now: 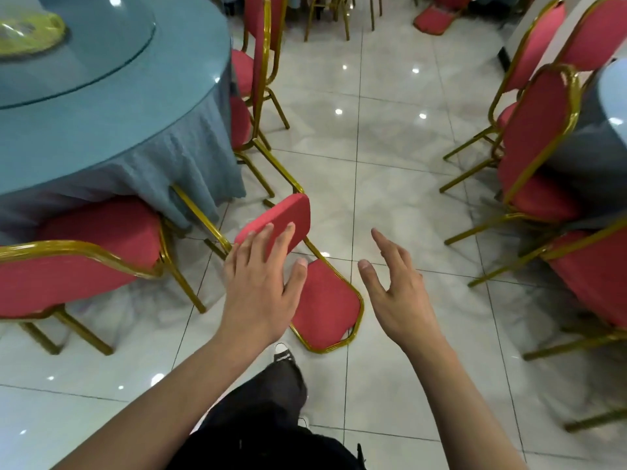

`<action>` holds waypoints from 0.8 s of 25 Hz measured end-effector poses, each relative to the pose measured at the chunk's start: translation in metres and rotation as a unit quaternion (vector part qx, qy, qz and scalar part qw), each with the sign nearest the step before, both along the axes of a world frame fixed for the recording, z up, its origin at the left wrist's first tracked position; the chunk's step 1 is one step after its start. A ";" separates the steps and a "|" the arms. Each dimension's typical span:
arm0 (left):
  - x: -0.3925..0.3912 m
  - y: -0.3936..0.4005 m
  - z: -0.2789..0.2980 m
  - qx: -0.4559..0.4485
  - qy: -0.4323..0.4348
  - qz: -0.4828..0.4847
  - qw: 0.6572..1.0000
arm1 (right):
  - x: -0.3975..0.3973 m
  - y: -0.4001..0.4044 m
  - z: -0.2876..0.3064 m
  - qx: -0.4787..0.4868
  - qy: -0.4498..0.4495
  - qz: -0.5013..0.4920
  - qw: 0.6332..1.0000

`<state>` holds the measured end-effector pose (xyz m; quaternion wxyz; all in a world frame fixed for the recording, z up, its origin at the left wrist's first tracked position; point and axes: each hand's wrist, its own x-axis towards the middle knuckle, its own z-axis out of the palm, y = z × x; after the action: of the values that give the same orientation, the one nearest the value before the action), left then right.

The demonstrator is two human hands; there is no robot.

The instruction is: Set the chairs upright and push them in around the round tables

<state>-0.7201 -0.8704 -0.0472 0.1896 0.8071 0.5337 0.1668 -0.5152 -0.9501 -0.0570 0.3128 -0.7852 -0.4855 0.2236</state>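
Observation:
A tipped-over chair with a red cushion and gold frame lies on its back on the tiled floor, its backrest (pixel 327 305) flat down and its seat (pixel 278 222) raised. My left hand (pixel 263 283) reaches over the seat with fingers spread and straight; whether they touch the cushion is unclear. My right hand (pixel 397 286) hovers open to the right of the backrest, holding nothing. The round table (pixel 112 130) with a blue cloth stands at the upper left.
An upright chair (pixel 78 266) is pushed in at the lower left of the table, and more chairs (pixel 254 79) stand behind the fallen one. Several chairs (pixel 539 147) crowd another table at the right. Another fallen chair (pixel 436 20) lies far back. Open tiled floor runs up the middle.

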 end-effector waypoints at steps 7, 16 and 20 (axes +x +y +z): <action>0.091 0.047 -0.018 -0.066 -0.022 -0.008 0.998 | 0.076 0.042 0.001 -0.029 -0.041 0.013 0.999; 0.139 0.124 -0.043 -0.066 -0.017 0.060 0.996 | 0.144 0.126 -0.016 -0.075 -0.051 0.071 0.993; 0.137 0.132 -0.068 -0.073 0.007 0.133 0.988 | 0.159 0.163 -0.038 -0.094 -0.040 0.151 0.983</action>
<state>-0.5832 -0.7382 -0.1155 0.2204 0.7139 0.6486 0.1451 -0.3567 -0.7873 -0.0950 0.1803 -0.7370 -0.5875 0.2814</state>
